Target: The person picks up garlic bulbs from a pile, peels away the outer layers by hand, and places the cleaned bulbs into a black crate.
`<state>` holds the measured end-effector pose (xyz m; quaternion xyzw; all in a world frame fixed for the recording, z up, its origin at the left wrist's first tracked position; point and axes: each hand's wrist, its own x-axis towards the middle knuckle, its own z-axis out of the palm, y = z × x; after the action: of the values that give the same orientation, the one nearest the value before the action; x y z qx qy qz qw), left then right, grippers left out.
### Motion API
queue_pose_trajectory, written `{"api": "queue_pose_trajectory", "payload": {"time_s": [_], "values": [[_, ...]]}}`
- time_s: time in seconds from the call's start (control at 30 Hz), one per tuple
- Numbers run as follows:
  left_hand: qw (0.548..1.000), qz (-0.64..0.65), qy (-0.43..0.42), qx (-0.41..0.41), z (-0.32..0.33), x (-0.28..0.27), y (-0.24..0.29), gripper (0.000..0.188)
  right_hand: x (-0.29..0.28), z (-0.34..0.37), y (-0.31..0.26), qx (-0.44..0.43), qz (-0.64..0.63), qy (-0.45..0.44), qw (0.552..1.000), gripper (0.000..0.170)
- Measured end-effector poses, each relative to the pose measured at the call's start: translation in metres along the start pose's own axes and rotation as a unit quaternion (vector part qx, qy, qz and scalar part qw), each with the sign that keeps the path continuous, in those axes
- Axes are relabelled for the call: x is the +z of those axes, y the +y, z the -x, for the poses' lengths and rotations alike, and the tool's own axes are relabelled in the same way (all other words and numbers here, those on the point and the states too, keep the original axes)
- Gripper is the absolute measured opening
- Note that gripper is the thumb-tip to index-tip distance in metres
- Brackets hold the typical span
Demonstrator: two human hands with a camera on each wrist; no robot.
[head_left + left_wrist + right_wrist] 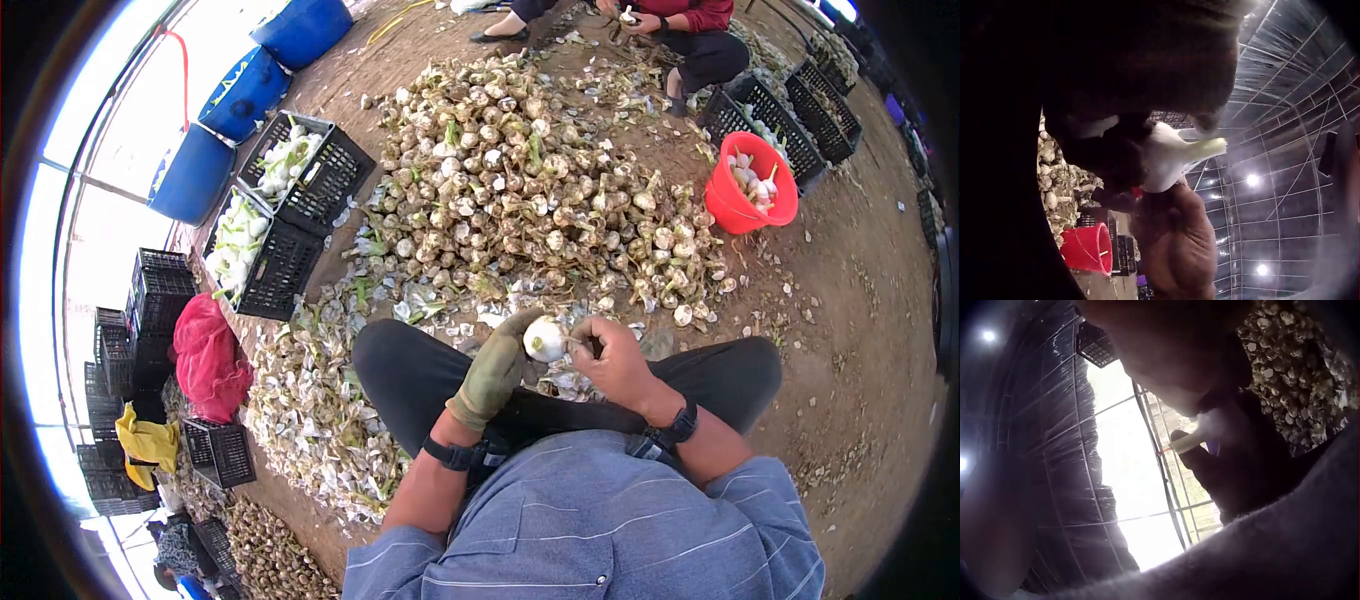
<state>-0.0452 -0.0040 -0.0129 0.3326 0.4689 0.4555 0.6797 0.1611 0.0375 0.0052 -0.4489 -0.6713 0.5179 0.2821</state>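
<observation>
A white garlic bulb (545, 341) with a short cut stem is held up over the lap between both hands. My left hand (490, 372), in a greenish work glove, grips the bulb from its left side. Bare, my right hand (617, 366) has thumb and forefinger pinched at the bulb's right edge, the other fingers curled. In the left wrist view the bulb (1163, 156) shows its pale stem pointing right, and the right hand (1179, 237) reaches it from below. The right wrist view is dark, with the stem (1188, 442) showing between the hands.
A large heap of unpeeled garlic (500, 190) lies ahead, with peeled skins (320, 420) to the left. Black crates (285, 265) of cleaned garlic stand left, a red bucket (735, 205) of bulbs right. Another person (700, 50) sits beyond the heap.
</observation>
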Motion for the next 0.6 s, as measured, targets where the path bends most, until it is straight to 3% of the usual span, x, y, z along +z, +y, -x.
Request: {"api": "queue_pose_trajectory", "payload": {"time_s": [0.03, 0.13, 0.2, 0.33, 0.4, 0.43, 0.53, 0.6], "values": [[0.992, 0.104, 0.027, -0.059, -0.003, 0.0, -0.002, 0.062, 0.002, 0.0, 0.002, -0.015, 0.014, 0.008, 1.0, 0.018], [0.998, -0.039, 0.027, 0.049, 0.01, 0.015, 0.013, 0.058, 0.005, 0.001, 0.002, -0.031, 0.03, 0.014, 0.999, 0.017], [0.995, -0.082, 0.06, 0.025, 0.006, 0.013, 0.012, 0.055, 0.007, 0.003, -0.003, -0.007, 0.004, -0.006, 1.0, 0.016], [0.999, -0.026, 0.025, -0.01, 0.005, 0.002, 0.004, 0.051, 0.005, 0.002, 0.008, 0.11, -0.223, -0.083, 0.965, 0.013], [0.999, -0.008, -0.001, 0.031, 0.003, 0.003, -0.001, 0.052, -0.001, 0.002, 0.009, 0.141, -0.294, -0.133, 0.936, 0.013], [0.999, 0.001, -0.014, 0.052, 0.002, 0.003, -0.003, 0.053, -0.005, 0.002, 0.007, 0.14, -0.327, -0.133, 0.925, 0.013], [0.986, 0.165, -0.035, 0.008, 0.0, -0.006, -0.011, 0.055, -0.022, 0.004, -0.001, 0.123, -0.431, -0.132, 0.884, 0.014], [0.987, 0.15, -0.047, 0.024, 0.0, -0.009, -0.015, 0.054, -0.038, 0.004, -0.003, 0.091, -0.506, -0.131, 0.848, 0.015]]}}
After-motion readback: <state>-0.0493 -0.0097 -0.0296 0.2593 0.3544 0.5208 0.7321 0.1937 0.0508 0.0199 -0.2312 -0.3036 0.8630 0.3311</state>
